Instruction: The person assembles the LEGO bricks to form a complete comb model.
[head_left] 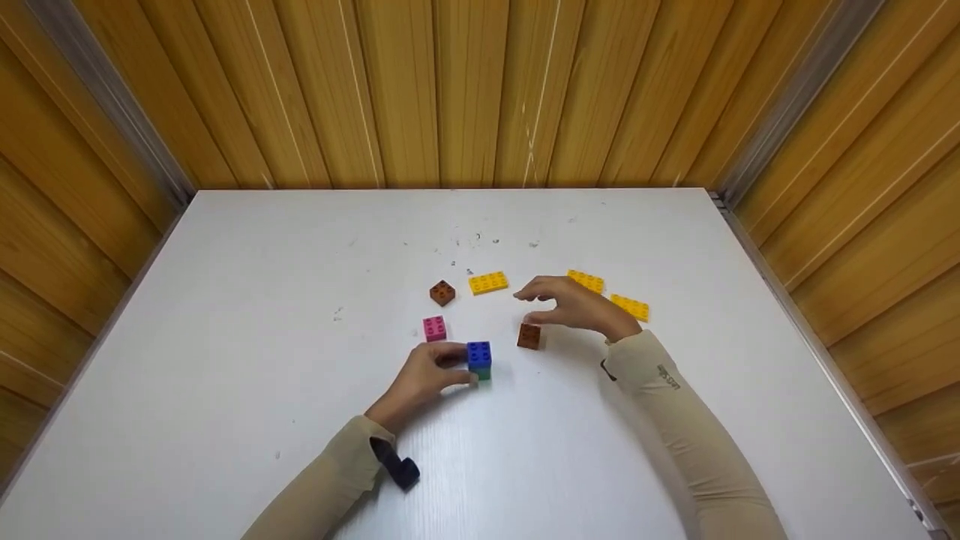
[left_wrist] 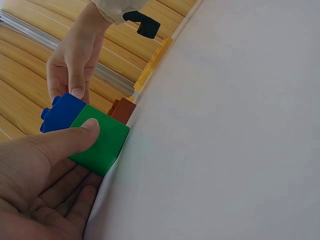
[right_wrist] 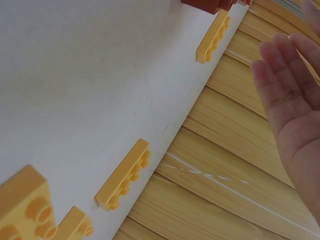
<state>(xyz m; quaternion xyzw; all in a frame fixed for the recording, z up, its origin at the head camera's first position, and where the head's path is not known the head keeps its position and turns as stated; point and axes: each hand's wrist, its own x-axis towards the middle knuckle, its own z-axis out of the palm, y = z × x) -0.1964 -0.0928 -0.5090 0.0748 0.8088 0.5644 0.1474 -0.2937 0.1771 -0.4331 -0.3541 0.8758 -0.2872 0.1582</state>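
Observation:
My left hand (head_left: 429, 375) holds a two-brick stack at the table's near middle, a blue toy brick (head_left: 479, 350) on top of a green toy brick (left_wrist: 102, 140). In the left wrist view the thumb lies across the green side. The green brick's lower edge is right at the tabletop. My right hand (head_left: 574, 304) hovers with fingers apart and nothing between them, its thumb close over a brown brick (head_left: 529, 337). A pink brick (head_left: 434, 328) sits just beyond my left fingers.
Behind the pink brick stands another brown brick (head_left: 442, 292), turned cornerwise. A flat yellow brick (head_left: 489, 283) lies to its right. More yellow bricks (head_left: 630, 307) lie around my right wrist. Wood-patterned panels (head_left: 465, 90) rise behind the white table (head_left: 300, 247) and at both sides.

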